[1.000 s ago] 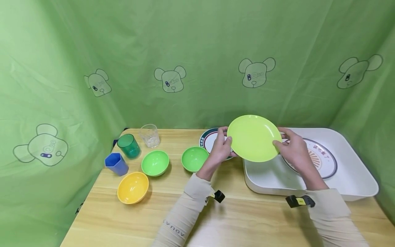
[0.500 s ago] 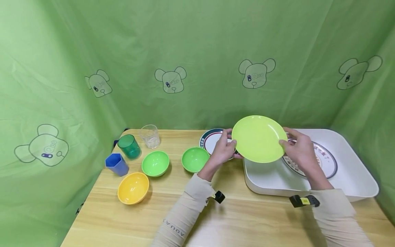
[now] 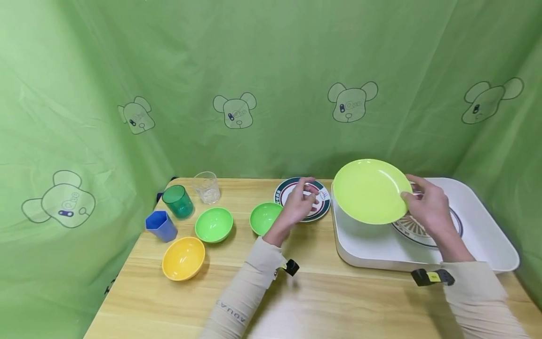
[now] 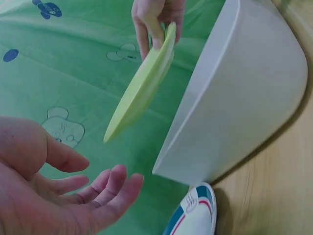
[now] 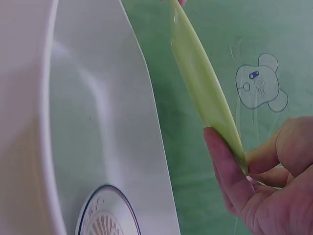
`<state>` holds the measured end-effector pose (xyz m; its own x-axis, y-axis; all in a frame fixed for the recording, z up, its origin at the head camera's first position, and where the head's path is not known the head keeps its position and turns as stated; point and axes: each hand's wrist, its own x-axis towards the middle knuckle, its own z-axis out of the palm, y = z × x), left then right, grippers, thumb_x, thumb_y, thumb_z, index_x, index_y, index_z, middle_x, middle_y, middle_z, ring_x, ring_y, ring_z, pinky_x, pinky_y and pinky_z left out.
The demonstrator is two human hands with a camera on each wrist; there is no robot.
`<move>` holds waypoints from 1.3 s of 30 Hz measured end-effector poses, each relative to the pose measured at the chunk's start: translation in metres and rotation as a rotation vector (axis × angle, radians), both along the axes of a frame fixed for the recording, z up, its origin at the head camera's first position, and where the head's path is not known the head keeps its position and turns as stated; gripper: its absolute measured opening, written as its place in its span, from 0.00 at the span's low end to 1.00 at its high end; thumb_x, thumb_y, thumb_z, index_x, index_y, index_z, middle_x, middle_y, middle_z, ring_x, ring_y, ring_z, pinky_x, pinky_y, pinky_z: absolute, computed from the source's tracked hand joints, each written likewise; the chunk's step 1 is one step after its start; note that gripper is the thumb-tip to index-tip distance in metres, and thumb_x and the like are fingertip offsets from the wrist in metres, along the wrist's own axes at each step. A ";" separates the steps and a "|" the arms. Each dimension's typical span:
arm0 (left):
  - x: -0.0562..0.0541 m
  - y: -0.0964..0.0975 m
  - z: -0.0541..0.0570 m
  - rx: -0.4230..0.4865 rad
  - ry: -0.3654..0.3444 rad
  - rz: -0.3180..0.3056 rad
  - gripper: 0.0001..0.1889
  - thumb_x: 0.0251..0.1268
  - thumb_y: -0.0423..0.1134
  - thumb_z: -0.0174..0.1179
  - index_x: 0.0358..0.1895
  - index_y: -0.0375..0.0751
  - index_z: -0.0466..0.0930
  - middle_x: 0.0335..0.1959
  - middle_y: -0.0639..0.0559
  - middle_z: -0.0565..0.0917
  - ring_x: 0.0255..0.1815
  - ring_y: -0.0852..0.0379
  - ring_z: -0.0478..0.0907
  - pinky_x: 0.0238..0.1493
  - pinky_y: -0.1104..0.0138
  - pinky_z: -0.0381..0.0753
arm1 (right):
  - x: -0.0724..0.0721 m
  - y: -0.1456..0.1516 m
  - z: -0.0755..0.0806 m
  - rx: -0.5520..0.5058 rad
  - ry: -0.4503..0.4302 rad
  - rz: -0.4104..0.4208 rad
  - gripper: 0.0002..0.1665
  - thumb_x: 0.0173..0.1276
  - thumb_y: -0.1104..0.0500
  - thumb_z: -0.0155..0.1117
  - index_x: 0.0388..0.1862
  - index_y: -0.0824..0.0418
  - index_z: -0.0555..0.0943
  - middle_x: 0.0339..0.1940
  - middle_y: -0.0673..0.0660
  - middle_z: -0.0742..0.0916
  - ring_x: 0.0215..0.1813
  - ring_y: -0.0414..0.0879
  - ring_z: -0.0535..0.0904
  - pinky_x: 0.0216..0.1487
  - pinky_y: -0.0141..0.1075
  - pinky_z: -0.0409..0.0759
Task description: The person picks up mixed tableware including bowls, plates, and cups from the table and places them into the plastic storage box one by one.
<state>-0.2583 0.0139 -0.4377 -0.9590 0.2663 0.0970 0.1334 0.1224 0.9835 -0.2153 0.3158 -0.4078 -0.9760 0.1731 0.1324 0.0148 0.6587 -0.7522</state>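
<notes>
Lime plate [image 3: 370, 193] above tub [image 3: 368, 242], patterned plate [image 3: 417, 230] inside

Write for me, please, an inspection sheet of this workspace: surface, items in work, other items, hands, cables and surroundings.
Surface: wood-grain table
Items in work: yellow-green plate, held up tilted, apart from white tray; patterned plate inside the tray
Clutter: teal-rimmed plate, left green bowl, right green bowl, orange bowl, blue cup, green cup, clear glass
Hands: right hand pinches the yellow-green plate's rim; left hand holds nothing
Cables: nothing seen
Surroundings: green curtain with printed animal heads
</notes>
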 end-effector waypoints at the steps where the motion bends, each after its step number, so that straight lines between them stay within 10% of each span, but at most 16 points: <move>1: -0.001 -0.002 -0.001 -0.024 0.013 0.006 0.23 0.75 0.24 0.49 0.70 0.32 0.66 0.49 0.35 0.80 0.46 0.35 0.83 0.40 0.61 0.89 | 0.001 0.003 0.000 0.008 -0.002 -0.004 0.33 0.77 0.65 0.54 0.78 0.72 0.61 0.61 0.81 0.77 0.55 0.67 0.78 0.31 0.17 0.75; 6: -0.007 -0.013 -0.006 -0.146 0.071 0.055 0.21 0.76 0.26 0.51 0.68 0.34 0.69 0.48 0.38 0.82 0.45 0.42 0.84 0.36 0.74 0.79 | 0.003 0.016 -0.001 0.031 -0.015 -0.022 0.34 0.76 0.65 0.53 0.78 0.72 0.61 0.63 0.82 0.75 0.57 0.72 0.76 0.31 0.16 0.72; 26: -0.031 -0.049 -0.012 -0.355 0.167 0.120 0.18 0.72 0.24 0.51 0.62 0.26 0.78 0.51 0.35 0.83 0.52 0.45 0.80 0.54 0.63 0.83 | 0.001 0.059 -0.022 0.103 -0.042 -0.065 0.33 0.75 0.64 0.50 0.76 0.76 0.61 0.60 0.83 0.75 0.54 0.74 0.77 0.26 0.20 0.73; 33: -0.043 -0.061 -0.012 -0.455 0.132 0.079 0.20 0.74 0.28 0.51 0.64 0.25 0.75 0.52 0.35 0.82 0.51 0.45 0.78 0.54 0.59 0.81 | -0.001 0.080 -0.026 0.115 -0.053 -0.079 0.33 0.73 0.65 0.52 0.74 0.78 0.63 0.57 0.83 0.75 0.31 0.29 0.71 0.24 0.27 0.80; 39: -0.049 -0.064 -0.011 -0.511 0.085 0.051 0.22 0.75 0.30 0.51 0.68 0.27 0.72 0.62 0.30 0.78 0.61 0.41 0.76 0.63 0.53 0.78 | 0.000 0.095 -0.034 0.145 -0.068 -0.092 0.33 0.73 0.65 0.53 0.73 0.78 0.63 0.57 0.83 0.75 0.28 0.28 0.71 0.24 0.27 0.77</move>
